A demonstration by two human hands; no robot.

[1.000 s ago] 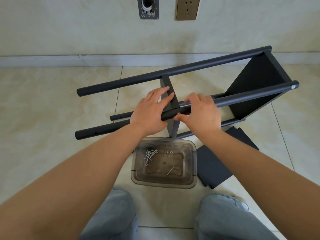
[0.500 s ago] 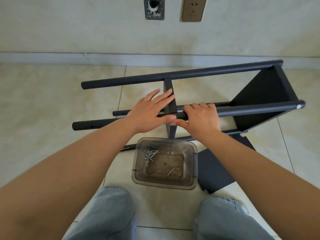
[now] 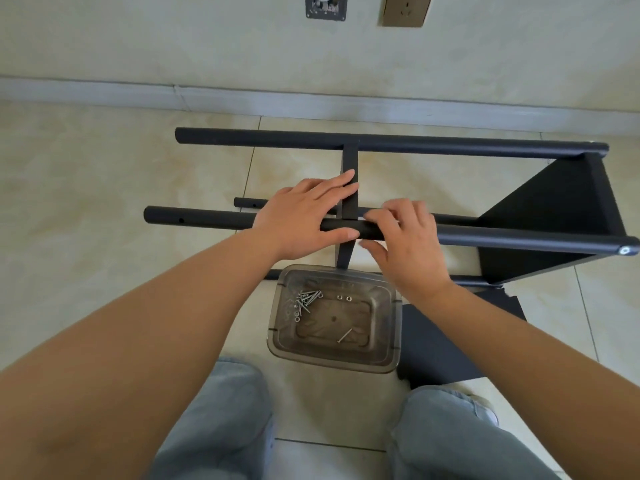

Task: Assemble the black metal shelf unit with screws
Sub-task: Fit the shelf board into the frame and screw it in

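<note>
The black shelf unit lies on its side on the tiled floor. Its far tube point(image 3: 450, 147) and near top tube point(image 3: 519, 239) run left to right, joined by a middle shelf panel point(image 3: 349, 161) and an end panel point(image 3: 554, 209) at the right. My left hand point(image 3: 304, 216) lies flat over the near tube and the middle panel's edge, fingers straight, thumb along the tube. Just to the right, my right hand point(image 3: 405, 237) curls over the same tube with the thumb underneath. A silver screw head point(image 3: 624, 250) shows at the tube's right end.
A clear plastic tray point(image 3: 391, 355) stands in front of my knees, holding several screws point(image 3: 306, 299) and washers. A loose black panel point(image 3: 436, 348) lies on the floor to its right. Two lower tubes point(image 3: 249, 203) sit near the floor. The wall and skirting are close behind.
The shelf frame has swung from slanted to nearly level across the view. My left hand's fingers have flattened over the middle panel; my right hand stays on the near tube.
</note>
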